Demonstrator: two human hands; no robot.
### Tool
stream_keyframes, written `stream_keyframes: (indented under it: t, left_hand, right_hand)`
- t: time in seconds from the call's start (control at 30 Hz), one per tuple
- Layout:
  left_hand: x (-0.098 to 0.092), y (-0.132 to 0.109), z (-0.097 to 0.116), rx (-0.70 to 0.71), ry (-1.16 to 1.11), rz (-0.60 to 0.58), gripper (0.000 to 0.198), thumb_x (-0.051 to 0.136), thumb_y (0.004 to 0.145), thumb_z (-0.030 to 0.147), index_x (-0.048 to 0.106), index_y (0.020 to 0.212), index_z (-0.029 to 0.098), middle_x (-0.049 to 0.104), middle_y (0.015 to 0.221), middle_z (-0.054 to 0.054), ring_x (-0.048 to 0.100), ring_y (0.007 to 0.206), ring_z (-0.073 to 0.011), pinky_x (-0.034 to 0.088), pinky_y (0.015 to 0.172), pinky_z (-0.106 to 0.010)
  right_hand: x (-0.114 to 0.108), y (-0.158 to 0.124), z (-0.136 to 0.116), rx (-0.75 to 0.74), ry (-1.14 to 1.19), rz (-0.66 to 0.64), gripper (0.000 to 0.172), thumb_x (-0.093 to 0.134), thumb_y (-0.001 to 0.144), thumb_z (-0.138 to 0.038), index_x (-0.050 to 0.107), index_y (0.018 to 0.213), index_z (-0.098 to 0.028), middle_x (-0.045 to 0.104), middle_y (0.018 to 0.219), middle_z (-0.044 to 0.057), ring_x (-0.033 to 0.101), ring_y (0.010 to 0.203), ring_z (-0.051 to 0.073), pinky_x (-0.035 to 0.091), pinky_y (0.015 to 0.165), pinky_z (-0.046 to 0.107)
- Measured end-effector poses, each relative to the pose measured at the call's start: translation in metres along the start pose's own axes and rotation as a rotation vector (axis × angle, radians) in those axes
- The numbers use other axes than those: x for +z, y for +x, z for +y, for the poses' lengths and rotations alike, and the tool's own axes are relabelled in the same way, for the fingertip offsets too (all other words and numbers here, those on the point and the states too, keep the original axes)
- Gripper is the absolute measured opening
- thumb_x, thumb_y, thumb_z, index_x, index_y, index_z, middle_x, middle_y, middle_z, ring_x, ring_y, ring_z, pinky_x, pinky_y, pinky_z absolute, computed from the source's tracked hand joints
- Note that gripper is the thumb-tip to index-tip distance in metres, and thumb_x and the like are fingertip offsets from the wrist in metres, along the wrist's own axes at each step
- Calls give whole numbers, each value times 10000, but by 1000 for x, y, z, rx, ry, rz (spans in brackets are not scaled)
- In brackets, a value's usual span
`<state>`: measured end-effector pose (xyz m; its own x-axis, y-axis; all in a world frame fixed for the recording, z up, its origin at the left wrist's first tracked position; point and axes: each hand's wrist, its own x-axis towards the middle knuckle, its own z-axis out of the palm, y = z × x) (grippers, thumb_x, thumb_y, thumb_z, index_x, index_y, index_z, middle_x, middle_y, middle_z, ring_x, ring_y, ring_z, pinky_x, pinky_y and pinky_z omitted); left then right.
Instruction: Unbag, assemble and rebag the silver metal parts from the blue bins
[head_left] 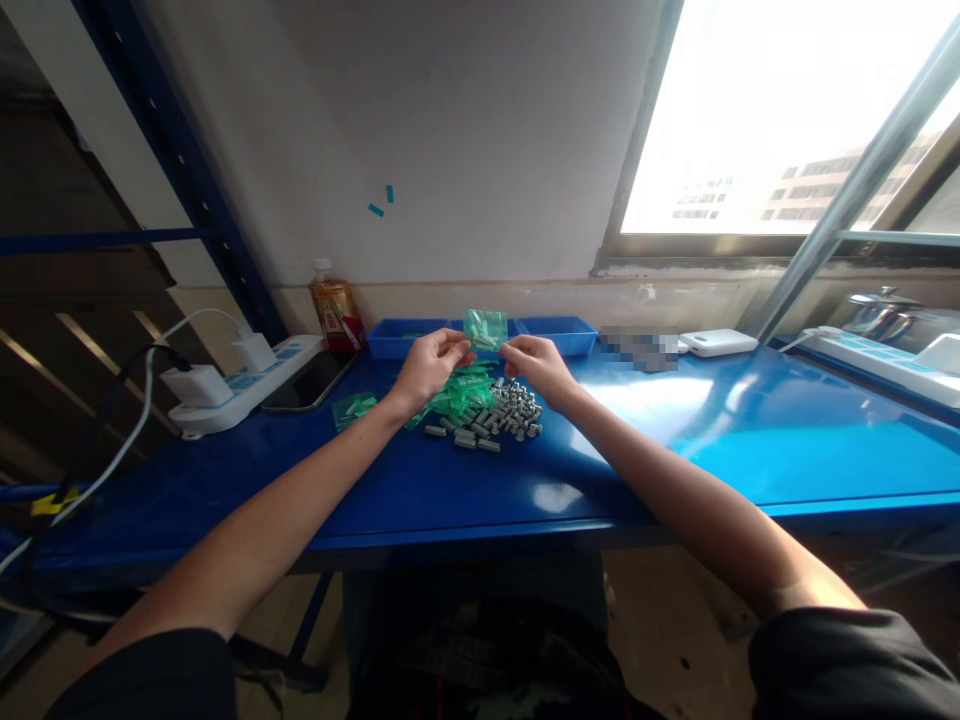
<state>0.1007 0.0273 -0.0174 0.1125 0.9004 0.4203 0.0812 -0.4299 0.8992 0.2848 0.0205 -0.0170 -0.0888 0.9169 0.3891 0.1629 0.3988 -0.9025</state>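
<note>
Between my two hands a small clear green plastic bag [485,328] is held up, with a few small pieces inside. My left hand [435,368] pinches its lower left corner, and my right hand [538,366] pinches the lower right one. Below them on the blue table lies a heap of green plastic bags [461,395]. Beside and in front of that heap is a pile of small silver metal cylinders [517,408]. Another green bag [354,409] with pieces in it rests to the left of my left hand.
Behind my hands stands a blue divided tray [559,335] against the wall. On the left are a drink bottle [334,308], a phone [309,382] and a white power strip [247,385] with chargers. A white box-shaped device [718,343] and another power strip [885,362] lie on the right.
</note>
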Motion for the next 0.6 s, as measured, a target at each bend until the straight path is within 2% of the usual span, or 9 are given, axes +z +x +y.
stream_keyframes:
  t: [0.17, 0.4, 0.6]
  left_hand:
    - [-4, 0, -2, 22, 201, -76, 427, 681, 701, 549, 662, 785, 131, 683, 733, -62, 619, 687, -178, 471, 684, -294]
    - [-7, 2, -5, 73, 379, -82, 359, 626, 758, 492, 672, 782, 137, 702, 761, -65, 638, 726, -191, 459, 688, -276]
    - [-8, 1, -1, 73, 442, -89, 320, 599, 782, 451, 669, 785, 139, 705, 757, -65, 653, 736, -196, 464, 686, -268]
  right_hand:
    - [1, 1, 4, -48, 5, 55, 207, 620, 729, -350, 559, 658, -165, 577, 532, -18, 514, 509, 111, 416, 549, 244]
    - [0, 1, 4, -49, -11, 44, 206, 612, 732, -346, 547, 640, -174, 571, 526, -24, 508, 506, 107, 414, 548, 240]
    - [-2, 4, 8, -66, -57, 45, 216, 612, 735, -359, 560, 646, -169, 577, 539, -18, 512, 519, 115, 403, 537, 239]
